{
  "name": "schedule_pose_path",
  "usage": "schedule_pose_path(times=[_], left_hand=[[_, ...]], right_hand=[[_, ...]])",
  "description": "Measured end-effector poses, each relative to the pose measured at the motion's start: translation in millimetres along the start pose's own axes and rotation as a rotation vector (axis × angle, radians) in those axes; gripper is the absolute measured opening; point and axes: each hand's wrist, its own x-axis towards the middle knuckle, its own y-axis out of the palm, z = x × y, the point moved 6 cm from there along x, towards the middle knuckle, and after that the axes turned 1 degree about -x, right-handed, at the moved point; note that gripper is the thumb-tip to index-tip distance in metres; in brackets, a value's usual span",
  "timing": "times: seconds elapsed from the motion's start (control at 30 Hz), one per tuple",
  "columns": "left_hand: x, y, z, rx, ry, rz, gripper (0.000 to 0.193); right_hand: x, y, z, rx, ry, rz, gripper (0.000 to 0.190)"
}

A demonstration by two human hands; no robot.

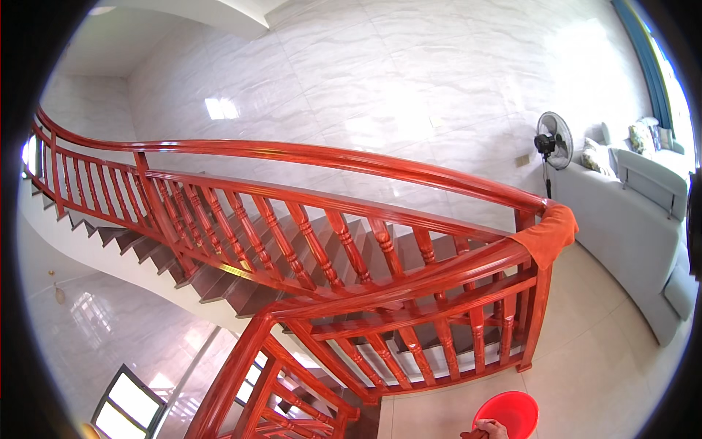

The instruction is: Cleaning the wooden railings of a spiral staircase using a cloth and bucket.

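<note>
My right hand (492, 428) shows at the bottom edge, its fingers bent, overlapping the near left side of a red plastic bucket (518, 414). A small reddish-brown patch lies by its fingertips; I cannot tell what it is, or whether the hand grips it or the bucket rim. My left hand is out of view. Beyond the bucket, an orange cloth (548, 233) hangs over the corner of the glossy reddish wooden handrail (406, 285), apart from my hand.
Turned wooden balusters (345, 247) line the dark stairs (236, 291), which run along the left. Pale tiles (581, 329) cover the floor at right. A grey sofa (609, 219) and a black pedestal fan (553, 141) stand near the marbled wall (340, 82).
</note>
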Motion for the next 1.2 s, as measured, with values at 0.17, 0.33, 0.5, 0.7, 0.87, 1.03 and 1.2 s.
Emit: schedule_pose_path(times=[0.17, 0.33, 0.5, 0.7, 0.87, 1.03, 1.2], left_hand=[[0.4, 0.1, 0.9, 0.011, 0.002, 0.006, 0.035], [2.5, 0.1, 0.9, 0.023, 0.009, 0.011, 0.035], [6.4, 0.7, 1.0, 0.033, 0.014, 0.022, 0.035], [10.3, 4.0, 2.6, 0.042, 0.020, 0.038, 0.035], [13.8, 5.5, 3.4, 0.051, 0.022, 0.053, 0.035], [15.1, 7.2, 2.9, 0.064, 0.022, 0.069, 0.035], [16.7, 8.6, 2.8, 0.080, 0.021, 0.081, 0.036]], right_hand=[[-0.5, 6.3, -0.8, -0.041, 0.055, 0.098, 0.023], [-6.2, 14.5, 5.3, -0.022, 0.032, 0.057, 0.024], [-4.0, 12.8, 2.7, -0.033, 0.081, 0.068, 0.022], [-9.0, 14.5, 8.9, 0.016, 0.054, -0.007, 0.015], [-9.8, 15.0, 10.5, 0.006, 0.078, 0.023, 0.016], [2.4, 0.4, 1.5, -0.035, 0.065, 0.053, 0.020], [3.3, 3.8, 2.1, -0.050, 0.080, 0.130, 0.022]])
